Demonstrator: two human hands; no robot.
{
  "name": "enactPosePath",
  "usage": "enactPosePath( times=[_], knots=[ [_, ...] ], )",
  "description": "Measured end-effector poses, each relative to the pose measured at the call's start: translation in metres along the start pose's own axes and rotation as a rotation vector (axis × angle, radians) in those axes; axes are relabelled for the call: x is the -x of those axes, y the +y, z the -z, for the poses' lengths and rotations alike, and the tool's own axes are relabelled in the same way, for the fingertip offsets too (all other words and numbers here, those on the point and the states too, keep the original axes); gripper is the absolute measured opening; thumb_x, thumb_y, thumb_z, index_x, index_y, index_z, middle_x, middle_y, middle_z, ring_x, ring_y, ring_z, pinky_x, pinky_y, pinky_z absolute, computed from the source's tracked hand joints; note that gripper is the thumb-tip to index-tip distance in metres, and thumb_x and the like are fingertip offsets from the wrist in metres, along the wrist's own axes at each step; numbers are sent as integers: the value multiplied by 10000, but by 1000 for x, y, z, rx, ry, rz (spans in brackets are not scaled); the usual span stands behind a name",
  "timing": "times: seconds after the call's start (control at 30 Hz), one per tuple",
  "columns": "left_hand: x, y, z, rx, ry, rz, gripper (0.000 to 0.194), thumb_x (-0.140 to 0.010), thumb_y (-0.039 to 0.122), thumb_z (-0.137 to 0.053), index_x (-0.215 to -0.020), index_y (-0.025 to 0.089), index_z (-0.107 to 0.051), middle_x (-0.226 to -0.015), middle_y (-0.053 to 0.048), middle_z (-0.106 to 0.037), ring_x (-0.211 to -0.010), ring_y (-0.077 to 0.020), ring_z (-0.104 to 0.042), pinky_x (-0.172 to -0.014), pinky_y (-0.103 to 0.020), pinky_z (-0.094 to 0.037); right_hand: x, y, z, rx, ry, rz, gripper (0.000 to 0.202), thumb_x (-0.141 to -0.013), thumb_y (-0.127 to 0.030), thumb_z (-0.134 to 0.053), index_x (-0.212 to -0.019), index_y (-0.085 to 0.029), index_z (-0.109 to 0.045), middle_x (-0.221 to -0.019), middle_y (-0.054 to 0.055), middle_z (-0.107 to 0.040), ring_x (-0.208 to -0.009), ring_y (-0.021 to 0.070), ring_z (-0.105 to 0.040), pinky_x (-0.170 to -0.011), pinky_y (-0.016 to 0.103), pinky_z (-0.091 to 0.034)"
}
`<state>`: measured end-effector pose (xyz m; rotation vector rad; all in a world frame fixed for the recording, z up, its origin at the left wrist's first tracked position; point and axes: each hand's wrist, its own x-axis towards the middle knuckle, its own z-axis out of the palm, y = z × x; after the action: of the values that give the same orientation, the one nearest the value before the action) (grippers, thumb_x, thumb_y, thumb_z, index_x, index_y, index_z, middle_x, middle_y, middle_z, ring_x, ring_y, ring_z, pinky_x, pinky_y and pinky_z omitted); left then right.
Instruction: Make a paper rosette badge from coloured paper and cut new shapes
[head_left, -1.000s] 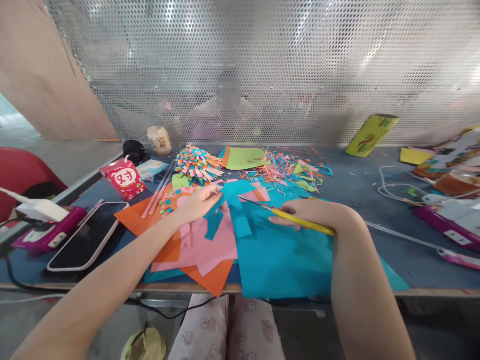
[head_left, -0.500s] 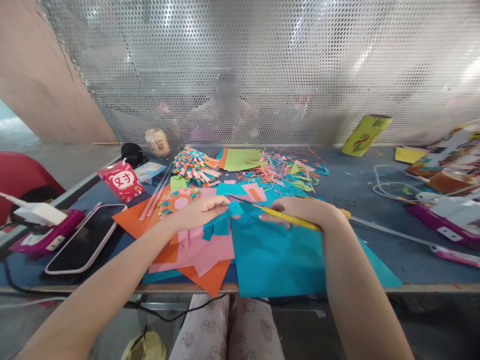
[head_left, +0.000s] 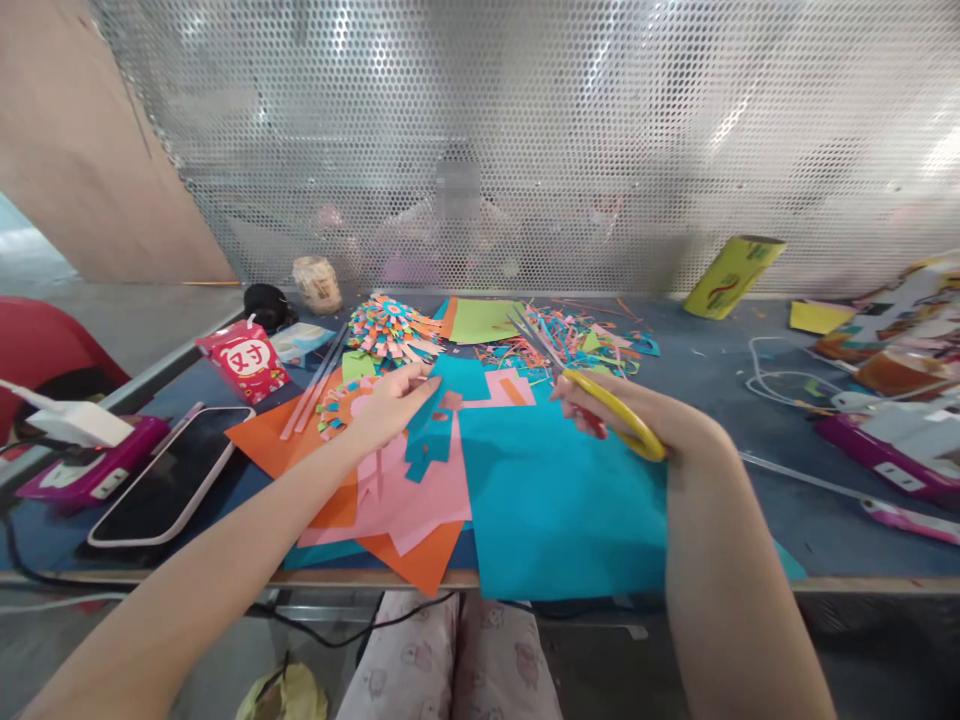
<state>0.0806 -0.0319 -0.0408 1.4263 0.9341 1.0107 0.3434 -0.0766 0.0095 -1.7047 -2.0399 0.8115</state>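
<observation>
My right hand grips yellow-handled scissors, with the blades parted and pointing up and away to the left. The fingers of my left hand are closed on the edge of a small blue piece of paper, partly hidden by the thumb. Below that hand, cut blue scraps lie on pink paper. A large blue sheet spreads under my right hand to the table's front edge. Just left of my left hand lies a flat fringed paper flower, partly covered by it.
A fuller paper flower and a heap of thin paper strips lie at the back. To the left are a phone, a purple power strip and a red packet. A yellow tube leans against the perforated metal panel.
The scissors have moved away from the blue paper in my left hand, and their blades now swing up and apart. My left hand has shifted slightly left and back.
</observation>
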Motion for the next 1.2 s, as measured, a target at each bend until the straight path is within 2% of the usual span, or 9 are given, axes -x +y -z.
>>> enactPosePath(
  times=[0.03,0.1,0.2,0.3,0.47,0.73,1.03,1.2],
  knots=[
    [2,4,-1,3,42,-21,320,-693,433,-659,-821,181,-508,-682,-4,-665,-630,-186,-672,-525,-272,-533,-4,-4,-7,-57,-46,16,423,-835,-608,-347,-754,-210,-463,-632,21,-524,-529,137,-503,-528,279,-438],
    [5,10,-1,-15,102,-43,299,-697,416,-652,-802,176,-508,-646,-3,-665,-574,-180,-659,-473,-253,-514,-11,-10,-21,-68,-33,92,417,-829,-619,-357,-763,-214,-429,-648,5,-501,-547,129,-489,-543,271,-424],
    [8,17,1,-77,136,-61,238,-737,372,-613,-800,158,-529,-636,-17,-680,-470,-137,-609,-409,-214,-468,-20,-13,-38,75,23,219,387,-838,-592,-365,-764,-215,-407,-699,12,-509,-595,142,-495,-548,267,-387],
    [10,21,4,-114,154,-76,203,-755,333,-596,-795,140,-548,-626,-31,-687,-409,-101,-559,-378,-185,-427,-23,-13,-45,189,-2,262,372,-842,-571,-365,-768,-210,-413,-743,33,-530,-649,163,-516,-562,268,-368],
    [11,21,5,-123,179,-97,198,-754,330,-604,-777,139,-556,-613,-35,-684,-399,-95,-550,-358,-174,-395,-23,-12,-47,224,-21,250,400,-830,-594,-377,-767,-203,-436,-741,45,-544,-670,178,-532,-574,271,-371],
    [12,19,7,-111,151,-143,222,-773,361,-589,-785,140,-575,-499,-3,-613,-426,-116,-569,-377,-187,-412,-24,-9,-49,209,6,225,391,-829,-585,-394,-779,-203,-463,-759,56,-567,-707,193,-545,-602,280,-374],
    [13,19,7,-145,81,-135,243,-770,382,-590,-749,140,-575,-497,-12,-610,-454,-126,-583,-426,-206,-448,-24,-11,-49,237,-7,262,391,-829,-583,-388,-740,-207,-448,-709,32,-529,-648,170,-507,-578,270,-350],
    [13,20,5,-121,85,-125,274,-745,408,-613,-770,138,-577,-670,-63,-693,-457,-110,-576,-419,-206,-439,-24,-13,-48,255,-16,262,383,-838,-569,-390,-722,-207,-441,-696,26,-524,-631,159,-494,-562,261,-343]
  ],
)
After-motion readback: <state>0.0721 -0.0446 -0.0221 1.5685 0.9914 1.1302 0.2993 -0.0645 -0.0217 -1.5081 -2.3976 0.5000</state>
